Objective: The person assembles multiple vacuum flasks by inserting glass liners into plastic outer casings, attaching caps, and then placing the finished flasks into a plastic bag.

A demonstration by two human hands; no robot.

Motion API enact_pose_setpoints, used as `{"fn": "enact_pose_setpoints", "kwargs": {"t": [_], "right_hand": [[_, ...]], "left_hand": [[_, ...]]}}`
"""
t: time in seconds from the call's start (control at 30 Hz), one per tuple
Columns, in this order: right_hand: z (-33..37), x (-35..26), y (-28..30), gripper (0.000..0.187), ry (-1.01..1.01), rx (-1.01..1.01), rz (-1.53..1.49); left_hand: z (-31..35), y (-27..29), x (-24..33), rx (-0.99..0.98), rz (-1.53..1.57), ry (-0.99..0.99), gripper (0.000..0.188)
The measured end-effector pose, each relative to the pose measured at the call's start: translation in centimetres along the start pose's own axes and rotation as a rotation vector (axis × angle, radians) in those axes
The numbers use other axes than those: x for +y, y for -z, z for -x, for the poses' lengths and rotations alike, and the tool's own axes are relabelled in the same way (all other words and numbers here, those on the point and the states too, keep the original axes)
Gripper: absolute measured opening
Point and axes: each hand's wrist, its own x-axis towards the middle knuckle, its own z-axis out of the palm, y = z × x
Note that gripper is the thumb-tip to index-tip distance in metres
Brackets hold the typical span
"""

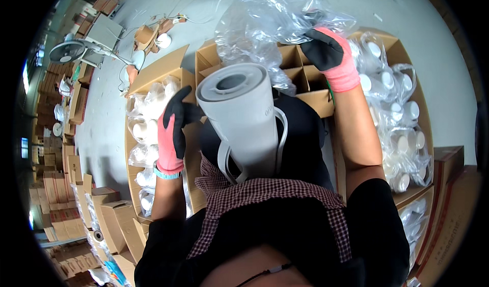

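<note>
A large pale grey tumbler point(242, 119) with looped handles rests at my lap against my checked apron point(275, 193), its round base turned up. My left hand point(175, 121), in a pink and black glove, is just left of it with the fingers apart and nothing held. Up at the right, my right hand point(326, 53), gloved alike, grips the edge of a crumpled clear plastic bag point(270, 20). That bag spreads over an open divided carton point(318, 98) in front of me, hiding part of its compartments.
On my right, a carton point(402, 58) holds several bagged white-lidded containers point(389, 109). Another carton point(133, 172) with bagged white items flanks my left side. A fan point(69, 50) stands far left, near stacked boxes point(56, 185). Flat cardboard point(453, 205) leans at the right.
</note>
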Motion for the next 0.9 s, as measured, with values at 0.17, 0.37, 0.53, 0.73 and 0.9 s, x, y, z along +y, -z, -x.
{"fn": "enact_pose_setpoints", "kwargs": {"t": [0.17, 0.37, 0.53, 0.73, 0.9], "right_hand": [[-4.8, 4.5, -10.5, 0.019, -0.148, -0.099, -0.474], [-3.4, 4.4, -16.4, 0.03, -0.271, -0.39, -0.585], [-0.4, 5.7, -13.5, 0.018, -0.501, -0.383, -0.356], [0.5, 2.8, -10.0, 0.034, -0.568, -0.789, -0.691], [1.9, -0.7, -4.8, 0.016, -0.546, -0.218, -1.258]], "left_hand": [[-8.1, -0.7, 2.7, 0.046, 0.354, -0.071, 0.075], [-14.0, -2.3, -5.0, 0.091, 0.364, -0.061, 0.058], [-14.1, -0.3, -12.6, 0.476, 0.55, 0.106, 0.012], [-10.9, -2.6, -11.0, 0.126, 1.175, 0.167, 0.02], [-2.5, -4.4, -4.2, 0.259, 0.156, -0.294, 0.033]]}}
